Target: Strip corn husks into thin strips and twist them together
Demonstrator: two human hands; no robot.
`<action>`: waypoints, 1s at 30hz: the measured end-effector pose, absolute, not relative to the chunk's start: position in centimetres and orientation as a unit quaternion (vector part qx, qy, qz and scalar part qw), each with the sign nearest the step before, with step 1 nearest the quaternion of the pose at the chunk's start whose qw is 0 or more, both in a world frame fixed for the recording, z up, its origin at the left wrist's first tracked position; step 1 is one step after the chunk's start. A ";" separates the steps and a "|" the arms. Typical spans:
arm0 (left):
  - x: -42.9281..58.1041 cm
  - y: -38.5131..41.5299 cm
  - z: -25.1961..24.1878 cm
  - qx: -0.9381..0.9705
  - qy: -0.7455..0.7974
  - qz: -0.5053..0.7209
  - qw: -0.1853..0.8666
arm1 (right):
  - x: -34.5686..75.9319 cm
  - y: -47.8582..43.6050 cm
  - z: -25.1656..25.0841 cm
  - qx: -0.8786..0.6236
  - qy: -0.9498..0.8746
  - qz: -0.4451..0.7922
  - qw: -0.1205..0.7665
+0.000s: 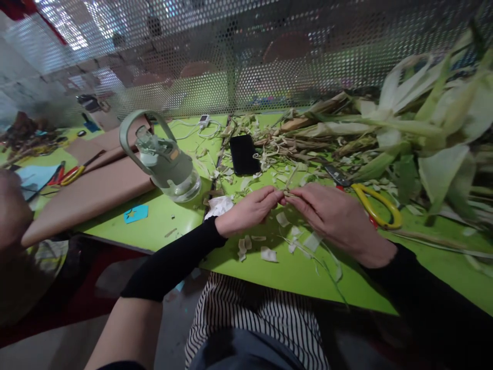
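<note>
My left hand (252, 208) and my right hand (337, 218) meet above the green table (239, 277). Both pinch a thin strip of pale green husk (291, 177), whose end sticks up between the fingertips. Long thin husk strands (327, 262) hang or lie below my right hand. Small husk scraps (268, 254) are scattered under and in front of the hands. A black phone (245, 154) lies just beyond them. Scissors with yellow handles (379, 208) lie to the right of my right hand, and a crumpled white tissue (219, 206) is beside my left wrist.
A pale green bottle (169, 164) stands left of the phone. A large husk pile (416, 128) covers the right back. Brown paper (100, 192), a blue tag (136, 214) and another person's hand (13, 210) are at left. A perforated metal screen (185, 67) borders the back.
</note>
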State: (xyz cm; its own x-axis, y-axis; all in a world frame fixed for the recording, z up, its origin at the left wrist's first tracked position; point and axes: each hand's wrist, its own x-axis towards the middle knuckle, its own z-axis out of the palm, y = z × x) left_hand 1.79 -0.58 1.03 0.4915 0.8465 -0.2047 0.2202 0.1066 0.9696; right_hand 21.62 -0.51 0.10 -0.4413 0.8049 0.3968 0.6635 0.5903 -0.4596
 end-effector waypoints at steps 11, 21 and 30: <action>1.6 -0.2 1.2 0.747 0.408 0.207 0.483 | 21.5 -0.8 0.5 -0.426 -0.850 0.153 0.268; 0.8 -0.3 2.5 0.758 0.342 0.219 0.511 | 21.9 -1.5 0.8 -0.450 -0.680 0.449 0.365; 0.7 0.0 0.4 0.774 0.365 0.285 0.431 | 21.6 -0.9 0.7 -0.421 -0.798 0.307 0.303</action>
State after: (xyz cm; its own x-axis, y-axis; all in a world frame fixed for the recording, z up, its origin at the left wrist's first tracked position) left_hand 0.71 0.04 0.44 0.5709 0.8114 0.1255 0.3202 -0.3607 0.8760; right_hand 21.58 -0.93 0.71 -0.4626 0.8577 0.2246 0.4852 0.4569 -0.7455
